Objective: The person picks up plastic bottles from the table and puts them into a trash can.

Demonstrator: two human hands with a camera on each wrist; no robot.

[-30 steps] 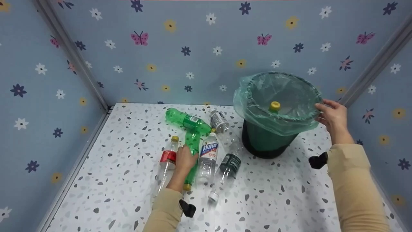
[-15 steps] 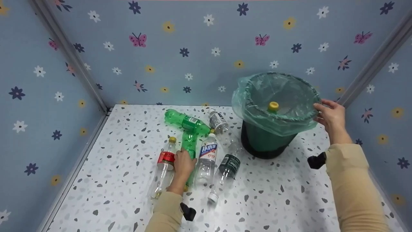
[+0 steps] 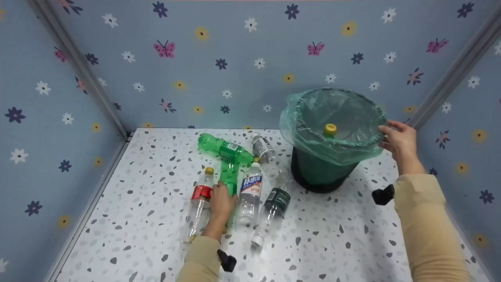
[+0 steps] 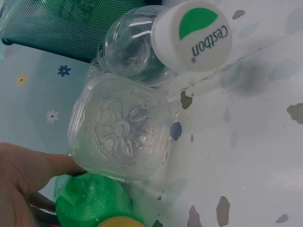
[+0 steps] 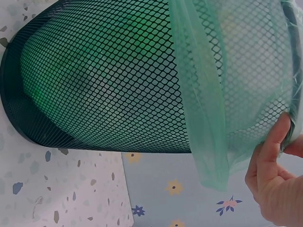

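Two jobs run together: the left hand [image 3: 222,203] grips a green plastic bottle [image 3: 229,172] lying on the speckled surface, while the right hand [image 3: 404,145] steadies a mesh waste bin [image 5: 94,61]. The step in hand looks like picking up that bottle for the bin, judging by the yellow-capped bottle [image 3: 330,130] already inside the green plastic liner [image 3: 290,125]. Next, I judge, comes a firm squeeze and a lift straight up, then a carry towards the right fingers and over the rim they hold.

Just outside the left fingertips lies the red-labelled clear bottle [image 3: 201,192]; just past the thumb, the blue-and-white-labelled bottle [image 3: 251,185] (a tight slot, so a neighbour could get knocked). Farther past the thumb rests a C'estbon bottle [image 3: 278,200], and ahead of the fingers another green bottle [image 3: 231,149] lies crosswise at the gripped one's far end.

As for pose, the left forearm reaches forward, thumb on the bottle's bin side, fingers round the other, their tips partly hidden. The right hand comes at the rim from outside, digits on both sides, pinching rim and liner.
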